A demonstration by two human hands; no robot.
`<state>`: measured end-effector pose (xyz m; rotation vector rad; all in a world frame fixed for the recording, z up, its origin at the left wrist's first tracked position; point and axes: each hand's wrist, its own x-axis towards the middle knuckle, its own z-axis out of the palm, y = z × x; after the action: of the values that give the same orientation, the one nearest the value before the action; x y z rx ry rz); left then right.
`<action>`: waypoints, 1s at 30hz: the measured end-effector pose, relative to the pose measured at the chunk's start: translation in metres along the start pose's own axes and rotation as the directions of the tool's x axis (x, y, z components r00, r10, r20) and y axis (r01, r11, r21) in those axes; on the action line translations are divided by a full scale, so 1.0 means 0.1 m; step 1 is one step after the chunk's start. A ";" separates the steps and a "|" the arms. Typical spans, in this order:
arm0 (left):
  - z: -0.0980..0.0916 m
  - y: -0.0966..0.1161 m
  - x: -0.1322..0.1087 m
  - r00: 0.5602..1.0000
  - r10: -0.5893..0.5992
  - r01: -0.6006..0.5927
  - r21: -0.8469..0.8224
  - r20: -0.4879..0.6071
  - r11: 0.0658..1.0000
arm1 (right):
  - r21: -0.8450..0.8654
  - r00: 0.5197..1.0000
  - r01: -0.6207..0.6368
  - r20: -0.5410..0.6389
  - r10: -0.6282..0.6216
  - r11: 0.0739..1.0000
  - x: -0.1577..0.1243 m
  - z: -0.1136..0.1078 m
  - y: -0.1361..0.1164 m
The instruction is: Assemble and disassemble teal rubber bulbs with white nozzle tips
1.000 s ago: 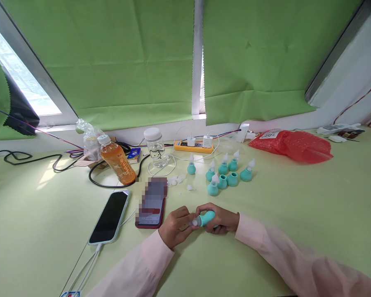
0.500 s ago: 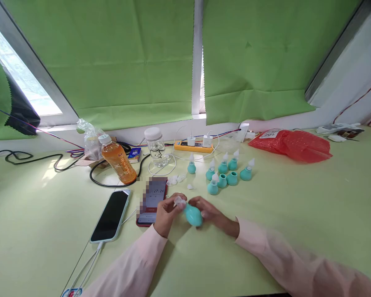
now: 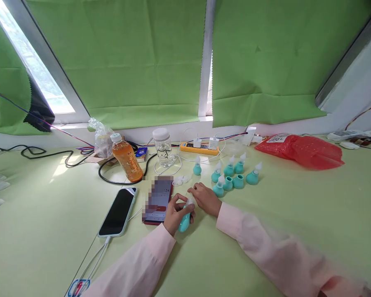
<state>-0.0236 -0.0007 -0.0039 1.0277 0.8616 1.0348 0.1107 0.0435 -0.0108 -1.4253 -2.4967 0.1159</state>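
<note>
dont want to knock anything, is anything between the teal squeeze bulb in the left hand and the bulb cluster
Yes: the right hand stands between the teal squeeze bulb in the left hand and the bulb cluster, on the cluster's near side. Besides hands, nothing visible does.

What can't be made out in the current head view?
Head view, all:
Teal bulb: partly covered by the left hand.
Underside of the right hand: hidden by the hand itself.
Red-edged phone: screen partly pixelated.
Red bag: label too small to read.
Clear plastic: cut off by left edge.
</note>
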 end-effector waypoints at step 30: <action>-0.05 -0.13 -0.12 0.837 0.501 -0.482 0.730 0.221 0.485 | 0.942 0.945 -0.272 0.301 -0.131 0.199 -0.37 -0.40 0.24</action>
<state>-0.0283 -0.0134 -0.0163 2.1112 1.0868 1.1692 0.1593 0.0220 0.0158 -0.8684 -1.6831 1.7720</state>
